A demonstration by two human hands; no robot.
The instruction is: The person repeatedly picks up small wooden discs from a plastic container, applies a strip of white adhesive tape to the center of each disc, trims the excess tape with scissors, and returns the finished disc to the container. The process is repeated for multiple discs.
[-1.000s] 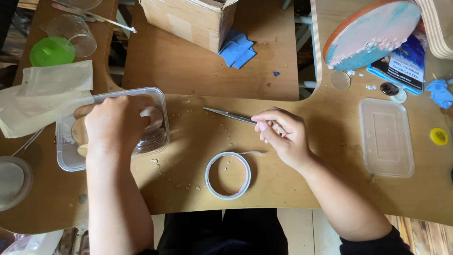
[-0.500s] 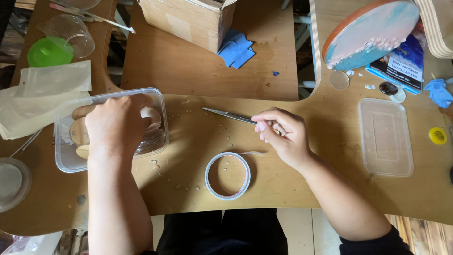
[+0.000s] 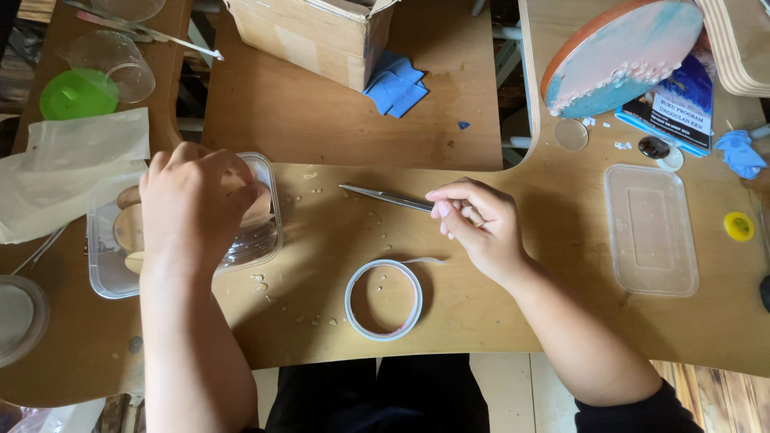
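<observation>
My left hand [image 3: 192, 204] reaches down into a clear plastic container [image 3: 108, 265] at the left of the wooden table [image 3: 497, 321]; its fingers curl over the round wooden pieces [image 3: 128, 228] inside, and the hand hides what it grips. My right hand [image 3: 481, 224] rests on the table at the centre, pinching metal tweezers [image 3: 385, 196] whose tips point left. A roll of clear tape [image 3: 383, 298] lies flat just in front of that hand, a loose end trailing to the right.
A clear container lid [image 3: 650, 228] lies at the right, with a yellow cap [image 3: 739, 226] beyond it. A cardboard box [image 3: 309, 32], blue cloth [image 3: 395, 84], a green lid [image 3: 78, 94], a plastic cup [image 3: 112, 60] and paper sheets [image 3: 72, 168] sit further back. A round painted board [image 3: 622, 52] leans at top right.
My left hand has shifted slightly inside the container. The right hand and tweezers hold almost still.
</observation>
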